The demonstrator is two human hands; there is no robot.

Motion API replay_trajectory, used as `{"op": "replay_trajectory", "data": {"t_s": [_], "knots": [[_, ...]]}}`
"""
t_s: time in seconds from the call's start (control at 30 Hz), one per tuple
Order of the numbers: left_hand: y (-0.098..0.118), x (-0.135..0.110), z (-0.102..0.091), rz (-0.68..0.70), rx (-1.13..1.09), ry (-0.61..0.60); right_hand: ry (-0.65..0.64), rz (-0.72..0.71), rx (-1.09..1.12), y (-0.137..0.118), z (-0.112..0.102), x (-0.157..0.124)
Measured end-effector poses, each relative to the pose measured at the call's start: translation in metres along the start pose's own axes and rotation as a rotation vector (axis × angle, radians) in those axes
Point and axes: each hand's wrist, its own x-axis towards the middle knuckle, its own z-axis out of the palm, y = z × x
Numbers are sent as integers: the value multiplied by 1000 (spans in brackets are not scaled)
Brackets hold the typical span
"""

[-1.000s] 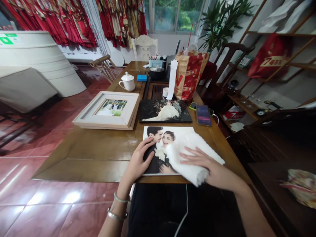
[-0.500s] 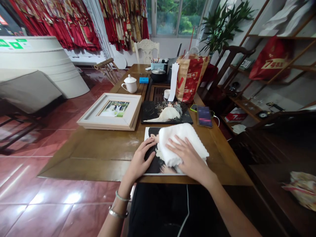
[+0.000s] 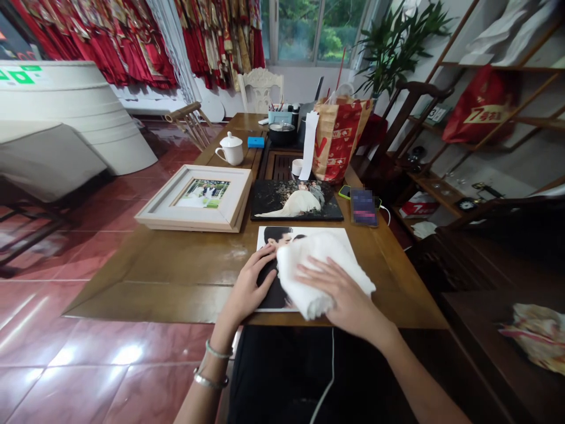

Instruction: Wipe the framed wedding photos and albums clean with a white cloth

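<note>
The photo print [image 3: 271,291] lies flat at the 6 o'clock edge of the wooden table [image 3: 176,265]. It is glossy, with a white background and a dark-suited figure at its left side. A folded white towel [image 3: 318,265], thick and ribbed, covers its centre and right part.

The left hand [image 3: 247,288] rests palm down at the print's 9 o'clock edge, fingers loosely spread, gripping nothing. The right hand [image 3: 339,291] lies flat on the towel, fingers spread, pressing rather than pinching.

A dark photo panel [image 3: 295,200] lies at 12 o'clock of the print, a framed photo [image 3: 198,197] at 10 o'clock and a phone [image 3: 364,206] at 1 o'clock.
</note>
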Motion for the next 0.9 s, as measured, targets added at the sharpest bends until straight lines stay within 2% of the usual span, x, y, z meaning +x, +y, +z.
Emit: {"op": "replay_trajectory", "data": {"t_s": [0.13,0.23,0.33,0.43,0.6,0.77,0.9], "knots": [[0,0,0,2,-1,4,79,112,-54,20,-8,49],[0,0,0,6,15,6,81,160,-73,17,-10,84],[-1,-1,0,-25,52,1,43,123,-62,5,-7,110],[-1,-2,1,-54,61,2,-10,36,-32,-6,-3,124],[0,-1,1,-43,49,2,6,30,4,2,-6,119],[0,0,0,2,14,-4,133,201,37,26,-14,87],[2,0,-1,6,-11,4,234,263,-67,16,-1,58]]}}
